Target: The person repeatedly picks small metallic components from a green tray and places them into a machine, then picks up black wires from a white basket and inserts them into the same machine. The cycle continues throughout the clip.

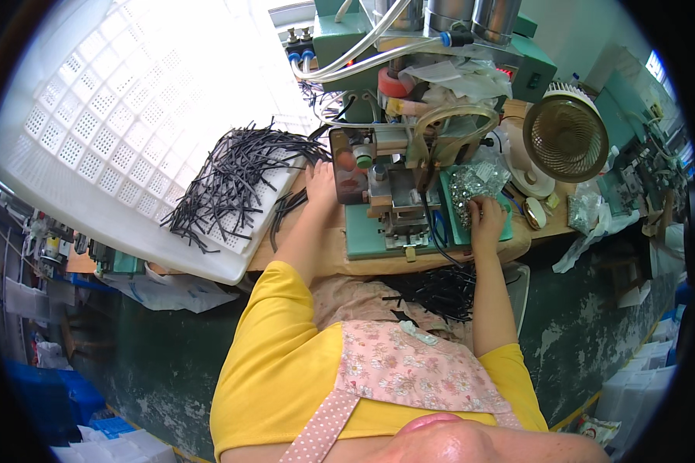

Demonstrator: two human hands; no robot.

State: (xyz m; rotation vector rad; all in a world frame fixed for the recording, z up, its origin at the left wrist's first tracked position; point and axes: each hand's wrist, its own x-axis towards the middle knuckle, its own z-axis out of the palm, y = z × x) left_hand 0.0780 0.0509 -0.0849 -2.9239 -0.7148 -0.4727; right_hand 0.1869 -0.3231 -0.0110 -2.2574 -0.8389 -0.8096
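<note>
My left hand lies on the table between a pile of thin black strips and a small bench press. Its fingers are stretched out toward the strips' ends, and nothing shows clearly in them. On the other side of the press, my right hand reaches into a green tray of small shiny metal parts. The fingertips there are bent together at the parts; whatever they pinch is too small to make out.
A large white perforated crate leans at the left, its tray-like edge under the strips. A small round fan stands at the right, near a bag of metal parts. More black strips lie below the table edge. Clear air hoses run above the press.
</note>
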